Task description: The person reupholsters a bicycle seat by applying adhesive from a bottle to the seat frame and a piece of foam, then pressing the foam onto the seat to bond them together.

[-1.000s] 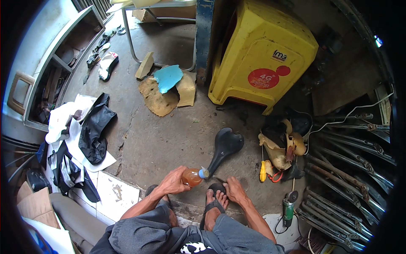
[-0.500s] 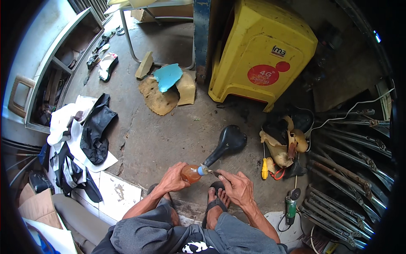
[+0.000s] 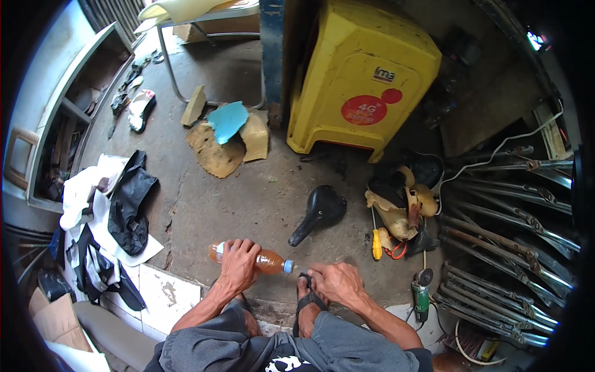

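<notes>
My left hand [image 3: 238,268] is wrapped round a clear plastic bottle [image 3: 269,262] of orange-brown liquid. The bottle lies nearly level, its blue cap [image 3: 288,266] pointing right. Just beyond the cap, my right hand [image 3: 339,284] is closed in a pinch, with a thin, blurred thing at its fingertips that I cannot make out. Ahead of both hands, a black bicycle saddle [image 3: 324,207] rests on the floor, nose toward me, touched by neither hand.
Foam pieces and a blue scrap [image 3: 227,121] lie ahead. A yellow plastic stool [image 3: 365,80] stands behind the saddle. To the right are a yellow-handled screwdriver [image 3: 377,245], red-handled scissors [image 3: 396,250], a green angle grinder [image 3: 421,297] and several metal tubes [image 3: 496,273]. Black fabric [image 3: 130,211] lies left.
The bottle has swung from pointing toward the saddle to lying sideways and moved left. My right hand has drawn away from its cap. The whole view has shifted slightly.
</notes>
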{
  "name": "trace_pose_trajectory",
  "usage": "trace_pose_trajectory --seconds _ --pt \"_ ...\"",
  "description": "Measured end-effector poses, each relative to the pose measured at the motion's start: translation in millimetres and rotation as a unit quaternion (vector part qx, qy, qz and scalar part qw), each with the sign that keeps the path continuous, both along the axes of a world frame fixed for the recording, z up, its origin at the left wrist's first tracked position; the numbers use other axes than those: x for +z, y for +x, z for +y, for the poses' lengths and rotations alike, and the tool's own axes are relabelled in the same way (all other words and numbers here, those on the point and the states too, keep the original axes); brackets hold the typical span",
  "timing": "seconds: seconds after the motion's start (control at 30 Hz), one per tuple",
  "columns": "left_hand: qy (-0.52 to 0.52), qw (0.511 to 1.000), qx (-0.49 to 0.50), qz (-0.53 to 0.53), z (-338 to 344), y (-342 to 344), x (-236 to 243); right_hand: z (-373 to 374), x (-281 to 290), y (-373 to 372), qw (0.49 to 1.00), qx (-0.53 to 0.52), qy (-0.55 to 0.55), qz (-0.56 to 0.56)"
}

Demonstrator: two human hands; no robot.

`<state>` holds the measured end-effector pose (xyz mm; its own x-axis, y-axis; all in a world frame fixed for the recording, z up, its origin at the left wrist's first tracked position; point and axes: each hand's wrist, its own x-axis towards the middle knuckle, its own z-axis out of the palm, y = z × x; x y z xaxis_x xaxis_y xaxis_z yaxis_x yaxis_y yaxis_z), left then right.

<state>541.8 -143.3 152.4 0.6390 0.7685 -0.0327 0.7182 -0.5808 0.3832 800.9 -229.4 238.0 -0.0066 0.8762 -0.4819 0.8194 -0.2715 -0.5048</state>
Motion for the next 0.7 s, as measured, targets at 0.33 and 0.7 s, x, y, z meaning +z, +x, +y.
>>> trace_pose_trajectory --seconds 0.33,0.7 --pt "-0.087 0.984 0.099 -0.123 15.6 4.0 -9.6 -45.8 -81.7 36.0 0.901 -0.33 -0.038 0.281" --pt "-0.138 0.983 0.111 -0.053 20.9 2.2 7.4 -97.1 -132.5 107.1 0.887 -0.402 0.148 -0.175"
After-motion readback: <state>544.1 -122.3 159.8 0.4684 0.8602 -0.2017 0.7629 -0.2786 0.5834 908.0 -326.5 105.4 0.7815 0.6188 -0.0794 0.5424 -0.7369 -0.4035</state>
